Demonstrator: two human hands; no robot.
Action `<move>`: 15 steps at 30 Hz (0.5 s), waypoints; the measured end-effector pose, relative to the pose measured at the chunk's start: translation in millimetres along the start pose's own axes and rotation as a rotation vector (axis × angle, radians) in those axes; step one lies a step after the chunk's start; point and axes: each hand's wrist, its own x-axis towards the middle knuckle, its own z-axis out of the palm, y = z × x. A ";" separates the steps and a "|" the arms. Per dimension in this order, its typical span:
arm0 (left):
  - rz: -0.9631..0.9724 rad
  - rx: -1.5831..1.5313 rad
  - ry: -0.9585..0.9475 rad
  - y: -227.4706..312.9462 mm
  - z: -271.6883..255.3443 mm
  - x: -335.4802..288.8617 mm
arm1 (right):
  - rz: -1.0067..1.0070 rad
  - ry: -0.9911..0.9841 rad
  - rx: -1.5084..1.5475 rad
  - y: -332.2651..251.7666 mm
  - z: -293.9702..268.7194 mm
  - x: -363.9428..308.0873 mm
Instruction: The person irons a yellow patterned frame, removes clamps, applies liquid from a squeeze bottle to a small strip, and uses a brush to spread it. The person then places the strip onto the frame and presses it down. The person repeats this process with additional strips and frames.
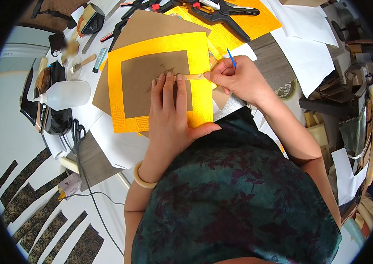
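A bright yellow frame (116,94) with a textured surface lies around a brown board (136,70), which carries dark smudges. My left hand (169,97) rests palm down across the board and the frame's near edge, fingers stretched out and thumb spread. Its fingertips touch a narrow pale-orange strip (194,77), which looks like a measuring tape and crosses the frame's right side. At that side my right hand (241,77) pinches the strip's end between thumb and finger. A thin blue pen (231,58) sticks up out of the same closed hand.
Black spring clamps (221,20) lie at the back on yellow sheets. To the left are a white plastic bottle (70,94), a brush (83,64), a glue tube (100,60) and black scissors (78,132). Dark patterned strips (45,229) lie lower left; scraps (331,79) crowd the right.
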 end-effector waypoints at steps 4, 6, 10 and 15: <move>0.022 -0.006 -0.028 -1.8 -2.0 -1.2 | 0.001 0.018 -0.014 0.4 0.9 -1.7; 0.014 0.066 -0.066 -3.3 1.4 -3.8 | 0.001 0.003 -0.054 -4.6 -0.9 -3.2; 0.015 0.085 -0.136 1.0 -19.3 -4.4 | -0.128 0.131 -0.003 -32.0 -18.7 -20.2; 0.014 -0.042 -0.071 -9.3 -79.4 6.1 | -0.550 0.246 -0.205 -61.6 -30.0 -24.6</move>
